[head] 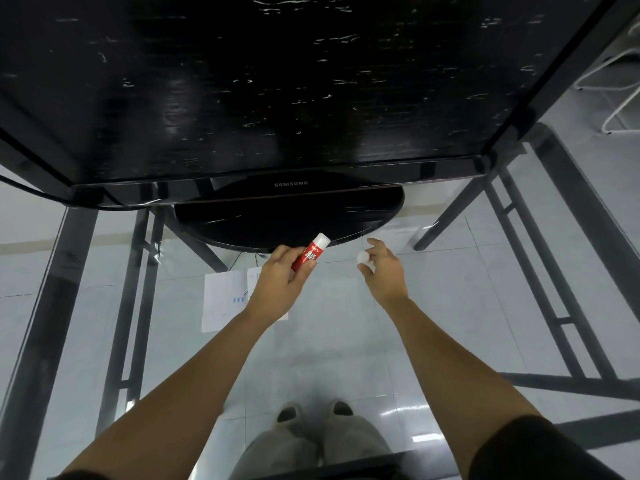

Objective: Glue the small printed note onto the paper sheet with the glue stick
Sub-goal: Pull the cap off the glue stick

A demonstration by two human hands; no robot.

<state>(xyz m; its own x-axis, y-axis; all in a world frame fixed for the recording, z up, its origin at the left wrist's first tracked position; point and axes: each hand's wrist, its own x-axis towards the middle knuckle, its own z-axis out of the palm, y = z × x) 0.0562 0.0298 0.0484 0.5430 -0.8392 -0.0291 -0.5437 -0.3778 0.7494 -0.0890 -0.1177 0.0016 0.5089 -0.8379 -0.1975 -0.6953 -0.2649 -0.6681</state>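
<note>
- The glue stick (309, 253) is held in the left hand (280, 282), just in front of the round black stand (287, 216) of the screen. The left grip is closed around the red tube, with the white end pointing up toward the stand.
- A small white cap (362, 258) is pinched in the fingertips of the right hand (382, 271), a little to the right of the glue stick. The other right fingers are spread loose.
- The paper sheet (221, 299) is seen flat on the glass counter (346, 341), in front of the stand and to its left, partly hidden under the left wrist.
- A smaller piece (254, 275) is seen by the sheet, right at the left hand. It may be the small printed note, but that cannot be told for sure.
- The cap looks to be off, so the step in hand is likely getting the glue ready.
- The cap is best put down close by on the counter, so it is not lost.
- The glue is best wound out only a little, so it is not snapped.
- The note should be held still while a thin coat is rubbed on its back, out to the edges.
</note>
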